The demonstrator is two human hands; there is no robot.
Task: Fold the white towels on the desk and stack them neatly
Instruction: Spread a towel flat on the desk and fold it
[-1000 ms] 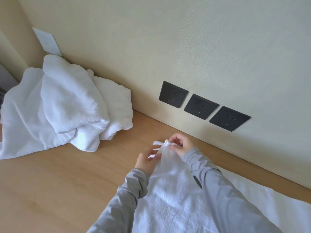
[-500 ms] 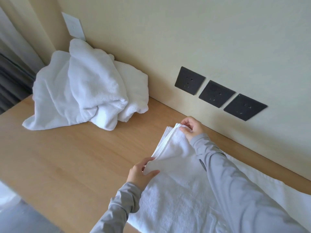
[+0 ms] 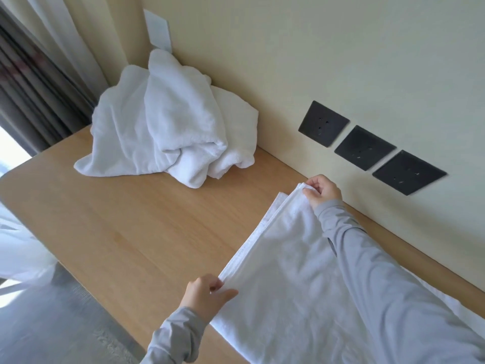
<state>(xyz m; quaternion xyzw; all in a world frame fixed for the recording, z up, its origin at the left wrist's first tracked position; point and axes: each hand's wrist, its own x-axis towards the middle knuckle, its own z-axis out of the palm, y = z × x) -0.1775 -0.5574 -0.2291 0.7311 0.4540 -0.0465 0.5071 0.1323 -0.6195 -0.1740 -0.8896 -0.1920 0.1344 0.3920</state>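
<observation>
Now, two hands, one towel (pinched)

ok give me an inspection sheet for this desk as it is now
surface: wooden desk, set against the wall
job's things: towel spread at the near right, layers doubled along its left edge; heap of unfolded white towels at the far left by the wall; no folded stack seen
clutter: nothing seen
hands: left hand pinches the towel's near corner; right hand pinches its far corner, close to the wall
cables: nothing seen
surroundings: three dark sockets on the wall, a white plate above the heap, curtain at the left, grey floor below
</observation>
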